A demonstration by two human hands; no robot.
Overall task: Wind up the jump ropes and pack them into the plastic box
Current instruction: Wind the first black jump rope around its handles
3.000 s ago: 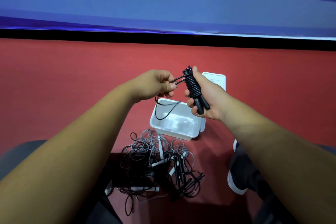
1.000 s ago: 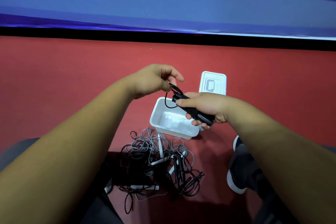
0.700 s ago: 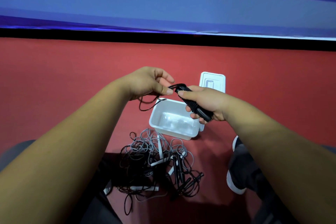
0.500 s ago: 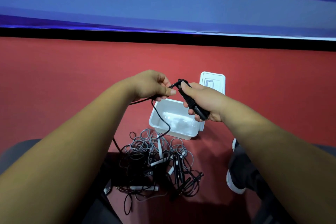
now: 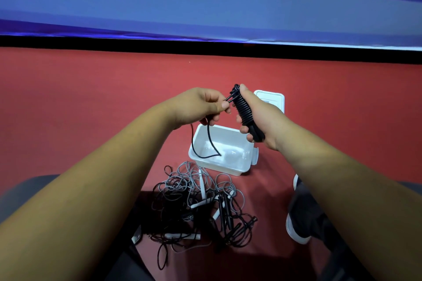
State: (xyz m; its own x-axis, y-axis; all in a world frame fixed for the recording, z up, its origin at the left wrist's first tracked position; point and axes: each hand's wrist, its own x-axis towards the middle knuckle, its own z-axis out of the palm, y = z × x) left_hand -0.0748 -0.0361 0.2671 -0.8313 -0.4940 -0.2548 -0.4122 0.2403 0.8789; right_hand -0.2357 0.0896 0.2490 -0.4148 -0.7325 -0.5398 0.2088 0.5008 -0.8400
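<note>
Head view, right hand (image 5: 260, 118) grips wound black rope (image 5: 245, 113), left hand (image 5: 198, 106) pinches its end

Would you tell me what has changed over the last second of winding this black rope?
The right hand has tipped the black rope from lying low over the box to upright and higher. The left hand still pinches its loose end, whose hanging loop is now shorter, ending over the box. Box, lid and tangled pile have not moved.
</note>
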